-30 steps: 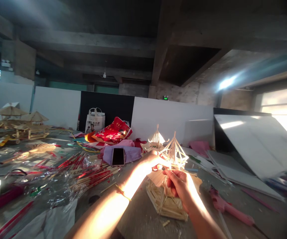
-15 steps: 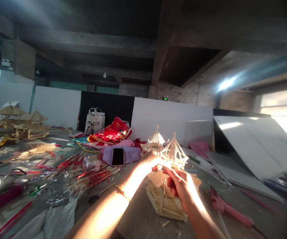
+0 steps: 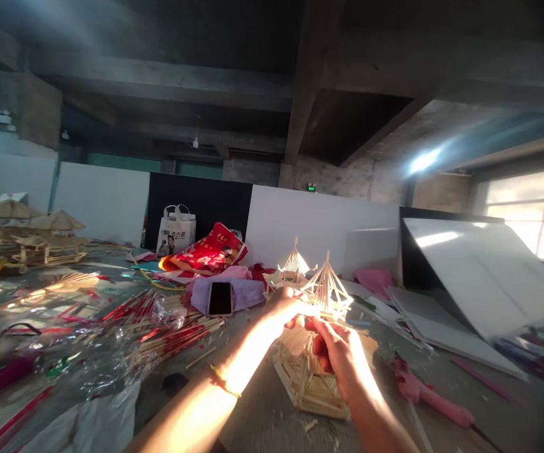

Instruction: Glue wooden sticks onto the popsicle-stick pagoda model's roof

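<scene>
A small pavilion model of thin wooden sticks [image 3: 312, 399] stands on the table in front of me, with a pointed open-frame roof [image 3: 327, 286] over a wider lower tier. My left hand [image 3: 291, 307], lit by bright sun, reaches to the edge just below that roof with its fingers closed. Close beside it, my right hand [image 3: 335, 345] is pinched at the same spot, fingertips nearly meeting the left ones. Whatever lies between the fingers is too small or hidden to make out. Behind stands a second stick pavilion [image 3: 294, 263].
A pink glue gun [image 3: 430, 393] lies to the right, near white boards [image 3: 437, 321]. On the left are red-tipped sticks [image 3: 182, 333], clear plastic wrap [image 3: 97, 377] and more pavilion models [image 3: 55, 236]. A phone [image 3: 220, 298] rests on purple cloth [image 3: 248, 294] by a red bag [image 3: 215, 248].
The view has shifted slightly, so everything sits a little further left. Both hands stay at the same place on the pavilion, with hardly any movement.
</scene>
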Tool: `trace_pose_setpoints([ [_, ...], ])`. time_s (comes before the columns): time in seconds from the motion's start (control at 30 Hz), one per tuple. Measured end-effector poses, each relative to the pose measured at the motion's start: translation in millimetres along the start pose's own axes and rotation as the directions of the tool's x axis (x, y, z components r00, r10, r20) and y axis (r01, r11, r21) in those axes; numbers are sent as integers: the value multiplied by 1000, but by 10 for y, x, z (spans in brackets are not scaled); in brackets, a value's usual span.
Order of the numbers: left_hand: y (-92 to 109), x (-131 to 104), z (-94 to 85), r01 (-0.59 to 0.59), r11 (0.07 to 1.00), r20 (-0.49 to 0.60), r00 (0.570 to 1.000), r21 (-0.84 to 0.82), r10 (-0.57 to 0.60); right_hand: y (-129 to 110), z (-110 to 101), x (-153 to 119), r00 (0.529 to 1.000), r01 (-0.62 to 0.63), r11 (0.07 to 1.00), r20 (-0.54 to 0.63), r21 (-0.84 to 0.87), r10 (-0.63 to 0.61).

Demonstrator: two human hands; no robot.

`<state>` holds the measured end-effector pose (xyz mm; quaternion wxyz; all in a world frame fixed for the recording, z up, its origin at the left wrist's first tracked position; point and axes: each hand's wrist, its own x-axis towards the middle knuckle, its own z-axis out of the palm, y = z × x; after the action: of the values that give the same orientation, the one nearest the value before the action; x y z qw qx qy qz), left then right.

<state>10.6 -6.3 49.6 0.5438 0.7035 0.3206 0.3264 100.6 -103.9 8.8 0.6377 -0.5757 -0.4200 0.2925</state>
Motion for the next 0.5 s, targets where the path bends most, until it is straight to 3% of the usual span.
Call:
trace_pose_setpoints([
  [0.17,2,-57,27,-20,988,-189,981,155,50,-11,16,-17,1000,8,1000,12,24,-9],
  [0.43,-163,39,82,-107,969,-157,977,222,144,1,38,-10,1000,15,1000,11,17,-15],
  [0.5,-201,81,102,-109,981,-84,989,162,124,2,32,-12,1000,13,1000,13,19,-13],
])
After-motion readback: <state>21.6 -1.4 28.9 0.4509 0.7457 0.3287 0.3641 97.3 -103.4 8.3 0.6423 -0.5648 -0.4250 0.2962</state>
